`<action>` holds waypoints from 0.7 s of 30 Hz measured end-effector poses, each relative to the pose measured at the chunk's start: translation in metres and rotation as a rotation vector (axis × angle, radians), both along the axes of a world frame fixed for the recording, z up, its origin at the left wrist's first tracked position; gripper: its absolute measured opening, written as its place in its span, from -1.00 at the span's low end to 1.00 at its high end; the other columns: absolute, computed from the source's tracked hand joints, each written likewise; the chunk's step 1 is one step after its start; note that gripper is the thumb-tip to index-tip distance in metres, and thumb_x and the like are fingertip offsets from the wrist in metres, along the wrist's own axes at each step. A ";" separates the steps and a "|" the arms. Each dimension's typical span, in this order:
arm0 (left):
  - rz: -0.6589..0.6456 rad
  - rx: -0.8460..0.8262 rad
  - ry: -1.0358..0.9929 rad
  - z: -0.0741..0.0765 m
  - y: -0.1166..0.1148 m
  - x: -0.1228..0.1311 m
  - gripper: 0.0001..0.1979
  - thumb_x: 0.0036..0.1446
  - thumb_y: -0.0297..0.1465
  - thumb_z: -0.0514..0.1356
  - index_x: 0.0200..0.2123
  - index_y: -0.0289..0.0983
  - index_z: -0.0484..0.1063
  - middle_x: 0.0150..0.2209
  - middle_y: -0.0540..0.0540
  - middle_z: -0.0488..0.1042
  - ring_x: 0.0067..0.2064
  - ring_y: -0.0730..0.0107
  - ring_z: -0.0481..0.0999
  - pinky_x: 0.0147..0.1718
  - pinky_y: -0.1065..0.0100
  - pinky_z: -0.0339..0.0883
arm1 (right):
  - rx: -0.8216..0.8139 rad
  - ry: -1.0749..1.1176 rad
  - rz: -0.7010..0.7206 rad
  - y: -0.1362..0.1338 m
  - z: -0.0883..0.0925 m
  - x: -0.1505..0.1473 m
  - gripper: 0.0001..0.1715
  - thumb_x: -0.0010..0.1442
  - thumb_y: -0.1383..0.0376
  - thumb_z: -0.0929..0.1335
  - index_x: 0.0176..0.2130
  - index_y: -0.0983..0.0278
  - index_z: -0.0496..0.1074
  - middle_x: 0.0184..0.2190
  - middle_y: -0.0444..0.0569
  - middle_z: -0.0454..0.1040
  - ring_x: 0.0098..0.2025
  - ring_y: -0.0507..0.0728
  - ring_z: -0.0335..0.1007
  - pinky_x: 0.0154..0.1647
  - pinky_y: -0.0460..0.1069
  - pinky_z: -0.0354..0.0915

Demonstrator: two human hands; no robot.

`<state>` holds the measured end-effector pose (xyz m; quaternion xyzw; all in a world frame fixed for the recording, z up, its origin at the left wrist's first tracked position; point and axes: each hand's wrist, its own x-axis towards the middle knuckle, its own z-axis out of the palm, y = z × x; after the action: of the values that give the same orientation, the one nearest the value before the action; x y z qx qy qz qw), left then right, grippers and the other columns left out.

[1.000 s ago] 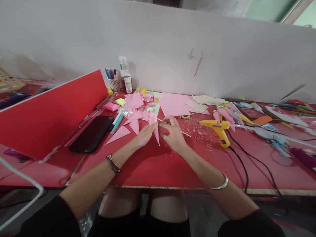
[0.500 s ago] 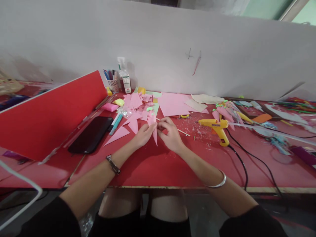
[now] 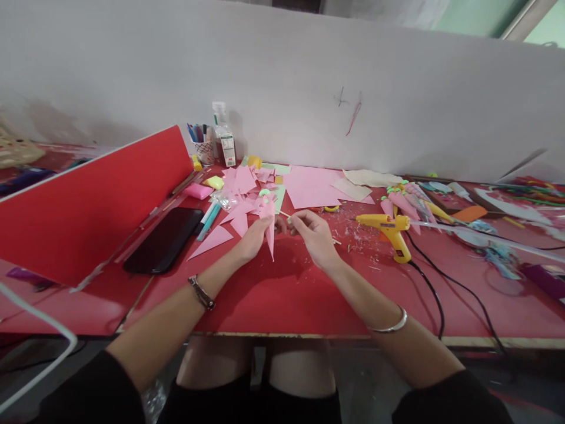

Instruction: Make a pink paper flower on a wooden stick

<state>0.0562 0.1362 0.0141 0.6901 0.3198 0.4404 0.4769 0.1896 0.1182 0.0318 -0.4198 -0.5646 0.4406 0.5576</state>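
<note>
My left hand [image 3: 253, 241] is closed around a slim pink paper cone [image 3: 270, 238], held point down above the red table. At the cone's wide upper end sits a pale green curled piece [image 3: 264, 193]. Just to the right, my right hand [image 3: 316, 240] is apart from the cone, thumb and fingers pinched together. A tiny pale bit may show at its fingertips, too small to name. Behind that hand a thin stick [image 3: 336, 241] lies on the table, mostly hidden. Pink paper scraps [image 3: 238, 215] lie just beyond my left hand.
A yellow glue gun [image 3: 391, 227] with a black cord lies on the right, finished-looking pink cones [image 3: 404, 203] behind it. To the left are a black phone [image 3: 163, 240], markers [image 3: 208, 221] and a red board [image 3: 101, 200]. A bottle [image 3: 225, 141] stands by the wall.
My right hand has drawn away from the cone, slightly to the right. The cone in my left hand has shifted a little left and turned, showing more of its green top.
</note>
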 end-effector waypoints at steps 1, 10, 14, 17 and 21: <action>-0.011 -0.006 -0.017 0.001 0.000 0.000 -0.59 0.03 -0.20 -0.22 -0.58 -0.29 0.28 -0.45 -0.12 0.39 -0.34 0.29 0.35 -0.20 0.20 0.22 | -0.002 -0.004 0.002 0.000 0.000 0.000 -0.88 -0.09 0.27 0.33 -0.54 0.29 0.30 -0.64 -0.21 0.32 -0.57 -0.07 0.23 -0.48 -0.11 0.22; -0.048 0.015 0.010 0.001 -0.003 -0.001 -0.60 0.02 -0.20 -0.17 -0.58 -0.31 0.29 -0.47 -0.10 0.38 -0.37 0.33 0.33 -0.27 0.29 0.19 | -0.033 -0.001 -0.042 0.003 -0.005 0.001 -0.83 -0.19 0.31 0.37 -0.56 0.30 0.26 -0.66 -0.26 0.26 -0.59 -0.09 0.17 -0.53 -0.13 0.14; -0.023 0.047 0.056 0.004 -0.006 -0.002 -0.61 0.03 -0.23 -0.18 -0.59 -0.31 0.29 -0.52 -0.07 0.34 -0.41 0.37 0.30 -0.34 0.33 0.18 | -0.033 -0.017 -0.015 0.003 -0.004 0.001 -0.85 -0.13 0.28 0.33 -0.55 0.29 0.25 -0.66 -0.26 0.25 -0.61 -0.10 0.17 -0.54 -0.14 0.14; 0.011 0.062 0.082 0.007 -0.007 -0.001 -0.63 0.02 -0.24 -0.18 -0.59 -0.31 0.29 -0.54 -0.05 0.32 -0.43 0.39 0.29 -0.35 0.34 0.18 | -0.048 -0.066 0.036 0.003 -0.003 0.001 -0.81 -0.02 0.22 0.26 -0.54 0.29 0.27 -0.68 -0.24 0.26 -0.64 -0.09 0.18 -0.56 -0.13 0.15; 0.143 0.037 0.077 0.010 -0.008 0.001 -0.70 -0.02 -0.27 -0.13 -0.63 -0.29 0.23 -0.61 0.00 0.27 -0.47 0.42 0.28 -0.37 0.37 0.19 | -0.021 -0.111 0.034 0.003 -0.004 0.002 -0.83 -0.01 0.25 0.25 -0.52 0.30 0.33 -0.66 -0.22 0.30 -0.63 -0.09 0.18 -0.56 -0.13 0.17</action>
<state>0.0573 0.1279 0.0237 0.6906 0.3783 0.4524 0.4187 0.1913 0.1214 0.0282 -0.4397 -0.5970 0.4318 0.5136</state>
